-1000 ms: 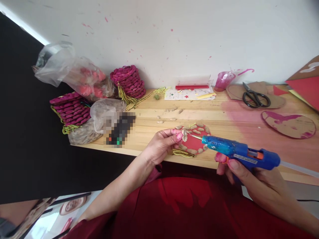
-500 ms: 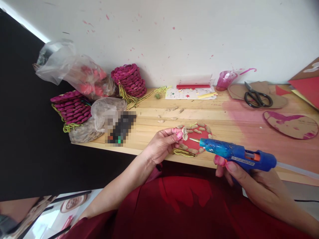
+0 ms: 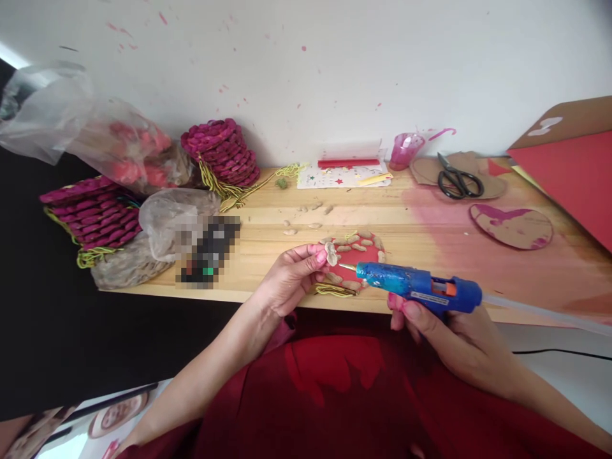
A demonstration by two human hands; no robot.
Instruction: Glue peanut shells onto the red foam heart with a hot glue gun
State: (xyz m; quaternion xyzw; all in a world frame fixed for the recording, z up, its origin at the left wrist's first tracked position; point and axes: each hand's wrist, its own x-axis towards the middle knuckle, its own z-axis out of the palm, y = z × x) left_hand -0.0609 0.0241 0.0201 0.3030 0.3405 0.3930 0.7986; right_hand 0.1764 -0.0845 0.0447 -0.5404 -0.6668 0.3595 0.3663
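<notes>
One rough beige peanut shell (image 3: pixel 331 254) is pinched between thumb and fingers of the left hand (image 3: pixel 296 274). The right hand (image 3: pixel 444 331) grips a blue plastic glue gun (image 3: pixel 411 284), its metal tip (image 3: pixel 349 266) near that shell. Beneath them, on the pale wooden counter (image 3: pixel 261 248), lies a flat red piece (image 3: pixel 371 255) edged with other peanut shells (image 3: pixel 333 279), yellowish yarn strands (image 3: pixel 337 290) at its near edge. Black-handled metal scissors (image 3: pixel 459 183) rest on brown cardboard (image 3: pixel 425 172) farther back.
</notes>
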